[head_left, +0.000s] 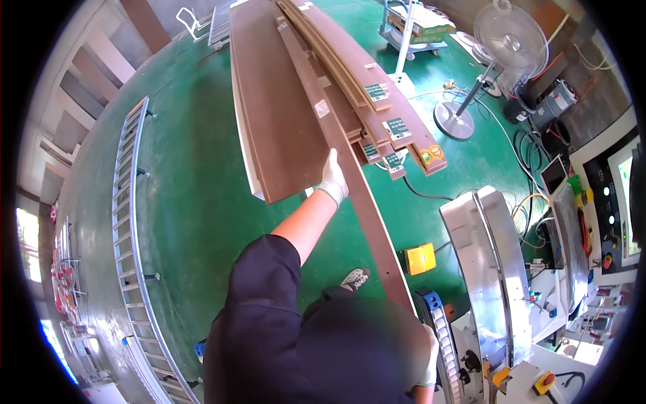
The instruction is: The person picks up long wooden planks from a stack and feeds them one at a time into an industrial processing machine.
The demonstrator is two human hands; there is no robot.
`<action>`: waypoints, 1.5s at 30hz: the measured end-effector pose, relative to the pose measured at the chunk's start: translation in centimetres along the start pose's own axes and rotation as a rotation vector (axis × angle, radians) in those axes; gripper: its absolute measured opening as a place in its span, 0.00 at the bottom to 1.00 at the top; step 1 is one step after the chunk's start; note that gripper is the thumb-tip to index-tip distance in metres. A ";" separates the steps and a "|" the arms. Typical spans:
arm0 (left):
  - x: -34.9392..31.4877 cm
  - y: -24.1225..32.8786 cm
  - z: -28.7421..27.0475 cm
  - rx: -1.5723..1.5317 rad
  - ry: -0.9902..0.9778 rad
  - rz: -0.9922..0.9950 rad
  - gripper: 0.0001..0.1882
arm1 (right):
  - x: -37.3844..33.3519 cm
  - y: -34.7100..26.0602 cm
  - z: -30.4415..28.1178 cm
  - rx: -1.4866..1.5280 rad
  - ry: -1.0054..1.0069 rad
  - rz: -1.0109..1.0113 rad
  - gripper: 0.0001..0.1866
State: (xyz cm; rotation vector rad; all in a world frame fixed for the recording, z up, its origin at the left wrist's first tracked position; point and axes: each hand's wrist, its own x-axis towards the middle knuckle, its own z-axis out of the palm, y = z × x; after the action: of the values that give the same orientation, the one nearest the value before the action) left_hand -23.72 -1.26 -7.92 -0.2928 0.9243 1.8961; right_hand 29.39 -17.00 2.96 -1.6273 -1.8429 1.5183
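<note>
A long, narrow brown board (370, 215) runs from the stack ahead of me back toward my right side. My left hand (334, 178), in a white glove, is closed on the board's left edge. Its thumb lies along the board and the other fingers are mostly hidden. Low on the right, my gloved right hand (428, 353) is partly covered by my dark clothing, near where the board's close end passes out of sight. Its fingers cannot be made out. Wide brown panels (282, 128) and stacked narrow boards (350, 74) with green-and-white labels lie beyond my left hand.
A metal-covered machine (481, 256) with a roller track (441, 330) stands to my right. A yellow foot pedal (420, 258) sits on the green floor. Farther right are a pedestal fan (454, 120), cables and a control panel (616, 209). A long roller conveyor (128, 222) stretches along the left.
</note>
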 end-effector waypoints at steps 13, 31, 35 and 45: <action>-18.1 -5.7 1.4 -0.129 -0.243 -0.173 0.37 | -11.9 6.7 -1.4 -0.442 0.790 -0.234 0.18; -48.0 -20.8 -8.3 0.817 -1.027 -0.851 0.19 | -56.8 22.6 17.7 -0.066 1.552 0.660 0.24; -49.5 -25.2 -12.3 0.865 -1.037 -1.134 0.18 | -63.7 21.7 27.1 -0.226 1.452 0.722 0.21; -54.0 -27.7 -15.1 1.215 -0.998 -1.410 0.18 | -59.3 10.4 28.5 -0.374 1.088 0.710 0.40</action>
State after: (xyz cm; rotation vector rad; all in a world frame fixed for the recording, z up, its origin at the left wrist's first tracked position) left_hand 24.06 -41.13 -1.41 0.5844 0.6346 -0.0800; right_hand 34.67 -83.20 7.64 -2.6683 -0.9684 0.1639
